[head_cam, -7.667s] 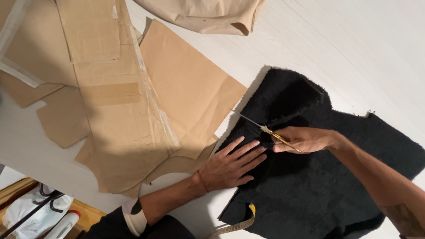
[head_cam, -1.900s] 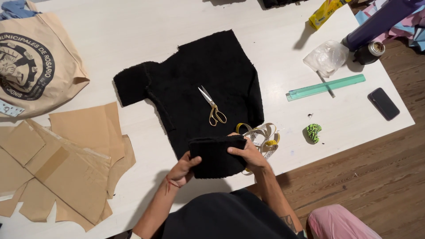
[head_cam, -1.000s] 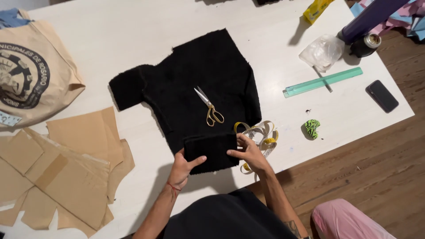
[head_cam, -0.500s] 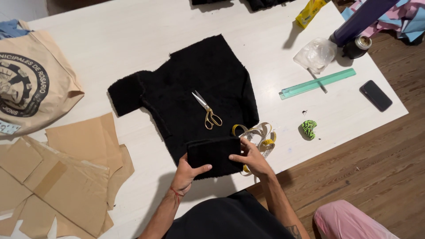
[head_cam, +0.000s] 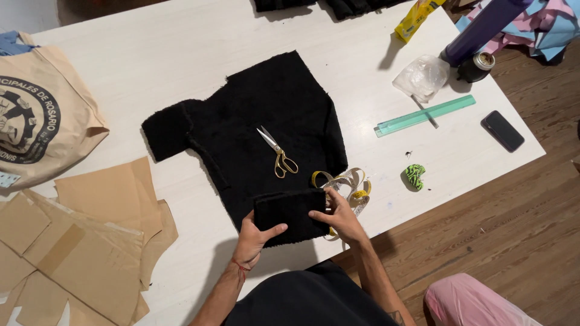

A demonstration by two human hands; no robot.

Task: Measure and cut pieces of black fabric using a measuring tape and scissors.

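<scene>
Head view, only one camera. Two hands in frame, both on one small black fleece piece [head_cam: 291, 216] at the near table edge. It overlaps the bottom edge of the large black fleece panel [head_cam: 254, 133].

Left hand [head_cam: 254, 236]: fingers curled under the piece's lower left corner, thumb pressed on top, so a pinch grip. Right hand [head_cam: 340, 218]: fingers closed on the piece's right edge, thumb on top. Piece is held flat, roughly level, long side running left to right.

Counts on the white table [head_cam: 151, 72]:
- 1 large black panel, shaped with one short sleeve-like tab sticking out left.
- 1 pair of scissors [head_cam: 277, 152], gold handles, lying on the panel, blades pointing up-left, closed.
- 1 yellow tape measure [head_cam: 347, 184], looped loosely, just beside the right hand and touching the panel's lower right corner.
- 1 green transparent ruler [head_cam: 425, 115], well right of the panel, angled.
- 1 small green tangled lump [head_cam: 414, 175], near the ruler, kind not clear.
- 1 crumpled clear plastic bag [head_cam: 420, 76].
- 1 dark phone [head_cam: 502, 130] near the right table edge.
- 1 beige tote bag [head_cam: 42, 115] with dark round print, far left.
- Brown paper pattern pieces [head_cam: 90, 241] at lower left, overlapping; exact count can't be told, at least four.

Top right: purple roll [head_cam: 480, 27], yellow packet [head_cam: 415, 18], both partly cropped.
</scene>
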